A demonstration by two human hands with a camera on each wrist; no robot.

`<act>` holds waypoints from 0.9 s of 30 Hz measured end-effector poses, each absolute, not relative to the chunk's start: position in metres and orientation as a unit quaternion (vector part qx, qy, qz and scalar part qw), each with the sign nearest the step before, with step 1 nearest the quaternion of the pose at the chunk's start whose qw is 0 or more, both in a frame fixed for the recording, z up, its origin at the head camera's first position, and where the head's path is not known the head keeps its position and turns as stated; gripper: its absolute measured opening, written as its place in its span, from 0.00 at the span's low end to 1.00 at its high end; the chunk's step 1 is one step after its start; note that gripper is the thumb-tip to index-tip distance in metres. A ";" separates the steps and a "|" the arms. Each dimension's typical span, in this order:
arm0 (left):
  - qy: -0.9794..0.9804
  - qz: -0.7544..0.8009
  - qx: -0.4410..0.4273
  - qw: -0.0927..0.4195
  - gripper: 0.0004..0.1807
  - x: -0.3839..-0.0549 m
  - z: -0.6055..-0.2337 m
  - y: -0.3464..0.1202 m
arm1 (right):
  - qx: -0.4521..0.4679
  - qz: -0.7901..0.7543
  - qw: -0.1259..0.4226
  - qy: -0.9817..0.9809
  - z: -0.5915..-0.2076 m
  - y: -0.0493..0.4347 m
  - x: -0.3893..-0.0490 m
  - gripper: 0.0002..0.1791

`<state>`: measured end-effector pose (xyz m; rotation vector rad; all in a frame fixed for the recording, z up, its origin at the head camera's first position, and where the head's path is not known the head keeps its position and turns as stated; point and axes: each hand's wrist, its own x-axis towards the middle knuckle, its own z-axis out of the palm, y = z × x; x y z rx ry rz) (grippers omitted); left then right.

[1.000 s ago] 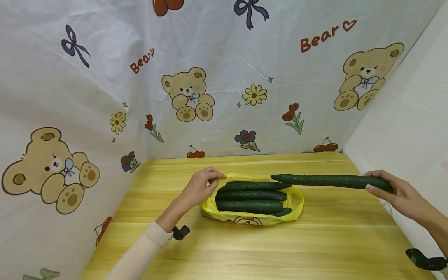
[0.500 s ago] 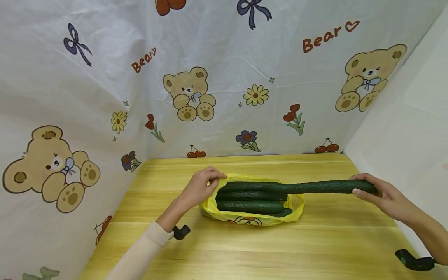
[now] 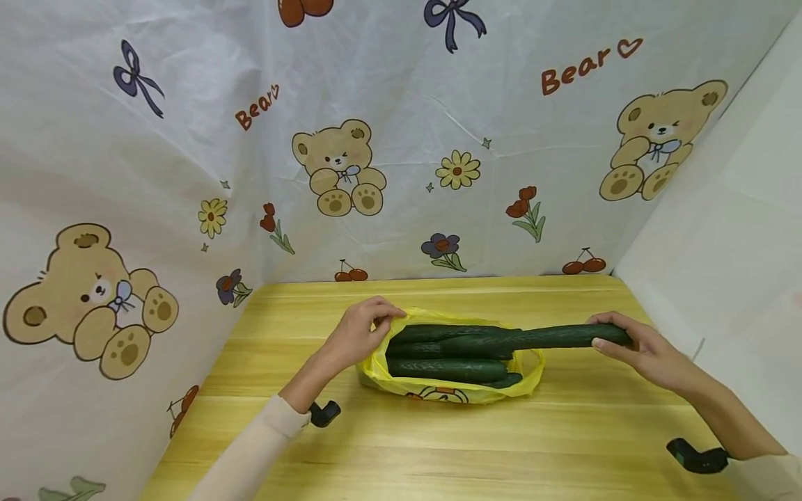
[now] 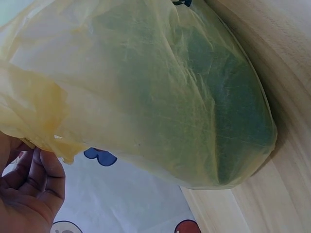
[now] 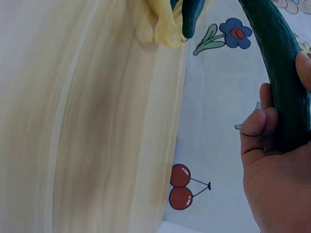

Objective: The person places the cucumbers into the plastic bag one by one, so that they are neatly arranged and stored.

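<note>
A yellow plastic bag [image 3: 370,381] lies on its side with several dark green cucumbers [image 3: 447,368] in its open mouth. My left hand [image 3: 360,334] pinches the bag's rim at the upper left; the left wrist view shows the fingers [image 4: 51,179] on the gathered film and green shapes through the bag [image 4: 146,97]. My right hand [image 3: 648,355] grips one long cucumber [image 3: 564,337] by its right end. Its far end reaches over the cucumbers inside the bag. In the right wrist view the thumb and fingers wrap round this cucumber [image 5: 279,73].
The bag rests on a wood-grain table [image 3: 438,445]. A white cloth printed with bears and flowers [image 3: 388,139] hangs behind and at the left, and a plain white wall [image 3: 739,278] stands at the right. Black devices [image 3: 697,457] sit at both wrists.
My right hand has moved left with the cucumber, carrying its far end from above the bag's right edge into the bag's mouth. My left hand stays on the rim.
</note>
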<state>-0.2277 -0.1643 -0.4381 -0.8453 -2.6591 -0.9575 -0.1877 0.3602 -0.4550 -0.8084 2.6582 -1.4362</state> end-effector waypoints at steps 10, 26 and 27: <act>-0.898 -0.324 -0.285 0.085 0.16 -0.228 -0.439 -0.162 | -0.261 -0.481 0.037 0.836 -0.462 0.322 -0.203 0.15; -0.900 -0.324 -0.280 0.082 0.16 -0.230 -0.441 -0.162 | -0.292 -0.513 0.076 0.804 -0.474 0.273 -0.223 0.15; -0.901 -0.324 -0.279 0.081 0.16 -0.230 -0.442 -0.162 | -0.292 -0.515 0.078 0.802 -0.474 0.271 -0.223 0.15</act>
